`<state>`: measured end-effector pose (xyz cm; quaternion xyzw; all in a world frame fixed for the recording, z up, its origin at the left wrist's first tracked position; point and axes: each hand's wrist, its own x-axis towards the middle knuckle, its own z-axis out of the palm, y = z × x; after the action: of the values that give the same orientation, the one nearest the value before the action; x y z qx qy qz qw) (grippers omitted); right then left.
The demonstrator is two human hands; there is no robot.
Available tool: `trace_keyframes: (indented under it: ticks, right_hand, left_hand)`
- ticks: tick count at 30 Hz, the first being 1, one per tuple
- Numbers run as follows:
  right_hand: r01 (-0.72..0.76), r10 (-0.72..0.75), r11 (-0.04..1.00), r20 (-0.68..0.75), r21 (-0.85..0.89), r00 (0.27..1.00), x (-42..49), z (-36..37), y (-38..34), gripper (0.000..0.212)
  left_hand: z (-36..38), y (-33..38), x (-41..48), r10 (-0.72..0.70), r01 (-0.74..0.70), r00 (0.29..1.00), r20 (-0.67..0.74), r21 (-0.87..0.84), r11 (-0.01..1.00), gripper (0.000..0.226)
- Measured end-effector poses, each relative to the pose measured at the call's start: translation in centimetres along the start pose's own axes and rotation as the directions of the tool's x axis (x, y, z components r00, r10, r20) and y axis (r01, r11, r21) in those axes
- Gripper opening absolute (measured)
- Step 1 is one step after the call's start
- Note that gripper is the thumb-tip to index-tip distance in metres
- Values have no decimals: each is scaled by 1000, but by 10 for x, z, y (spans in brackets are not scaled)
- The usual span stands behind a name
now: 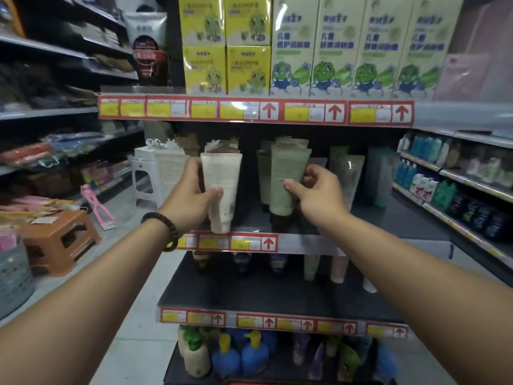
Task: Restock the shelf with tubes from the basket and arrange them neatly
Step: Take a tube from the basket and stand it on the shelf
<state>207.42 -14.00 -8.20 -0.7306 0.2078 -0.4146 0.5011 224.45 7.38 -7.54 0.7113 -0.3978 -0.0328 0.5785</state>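
My left hand (pixel 188 198) grips a white tube (pixel 222 187) standing cap-down at the front edge of the middle shelf (pixel 388 215). To its right, my right hand (pixel 316 193) holds a pale green tube (pixel 286 176) with a dark cap, also upright on that shelf. More tubes stand behind and beside them: white ones (pixel 169 168) on the left, pale green ones (pixel 347 173) on the right. The basket is not clearly in view.
Yellow and cream boxes (pixel 313 45) fill the shelf above. Below, a shelf holds a few tubes (pixel 311 268), and pump bottles (pixel 224 354) stand lowest. A brown stool (pixel 61 240) and white stool (pixel 144 176) sit in the left aisle; bottle shelves (pixel 458 190) run on the right.
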Motion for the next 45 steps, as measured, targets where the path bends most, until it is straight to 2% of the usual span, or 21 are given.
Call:
trace_keyframes:
  ticks: [5, 10, 17, 20, 22, 26, 30, 34, 39, 42, 45]
  right_hand:
    - [-15, 11, 999, -63, -52, 998, 15, 12, 16, 17]
    - [-17, 16, 998, -16, -60, 1000, 22, 20, 29, 13]
    - [-65, 73, 994, 80, -92, 994, 19, 22, 33, 27]
    - [-77, 99, 984, 136, -163, 986, 14, 22, 38, 39]
    - [-52, 79, 982, 148, -181, 986, 11, 22, 39, 44]
    - [-44, 77, 978, 159, -202, 984, 9, 23, 37, 45]
    - [-53, 91, 974, 168, -218, 981, 7, 24, 33, 43]
    - [-77, 123, 965, 170, -251, 978, 4, 23, 26, 45]
    - [-90, 129, 959, 132, -267, 983, -18, 11, 12, 68]
    - [-26, 54, 942, 76, -335, 996, -46, -6, 4, 50]
    - [34, -18, 937, 50, -347, 999, -88, -25, 2, 13]
  left_hand:
    - [17, -7, 18, -20, 21, 993, -116, 10, 1000, 48]
    - [25, -23, 23, -36, 31, 971, -237, -27, 999, 51]
    - [36, -29, 22, -129, 147, 949, -288, 40, 988, 38]
    - [46, -34, 13, -185, 204, 935, -302, 34, 978, 54]
    - [55, -37, 8, -209, 251, 927, -312, 103, 962, 71]
    - [69, -40, 5, -158, 274, 910, -384, 271, 923, 59]
    - [72, -39, 1, -107, 256, 920, -376, 373, 892, 52]
    - [71, -43, 2, -113, 263, 923, -368, 387, 884, 60]
    - [68, -45, -5, -135, 273, 910, -392, 320, 908, 83]
    - [68, -35, -30, -75, 208, 909, -411, 288, 935, 84]
    - [79, -17, -77, 6, 120, 914, -406, 284, 951, 60]
